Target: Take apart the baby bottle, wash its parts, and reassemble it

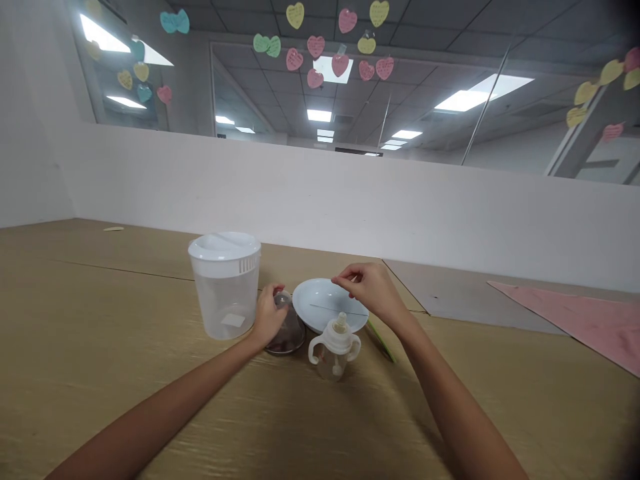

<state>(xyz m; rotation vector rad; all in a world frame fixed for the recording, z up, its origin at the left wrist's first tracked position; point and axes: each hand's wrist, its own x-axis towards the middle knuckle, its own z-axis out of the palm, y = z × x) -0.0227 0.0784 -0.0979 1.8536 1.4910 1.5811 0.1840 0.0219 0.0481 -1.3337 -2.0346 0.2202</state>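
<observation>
My left hand [270,315] has its fingers curled around the clear knob of a dark, see-through domed lid [287,337] that rests on the table. Over the right side of a white bowl [320,297], my right hand [373,288] is closed in a pinch; whatever its fingertips hold, if anything, is too small to make out. A thin straight line, perhaps a slender stick, crosses the bowl's inside. In front of the bowl stands a baby bottle [336,347] with two white handles and an upright teat.
Left of the lid stands a translucent bucket [223,287] with a white cover. A thin green stick-like thing [383,341] lies beside the bowl, under my right wrist. Pink cloth [580,320] lies at the far right. A white wall [300,187] closes off the table's back.
</observation>
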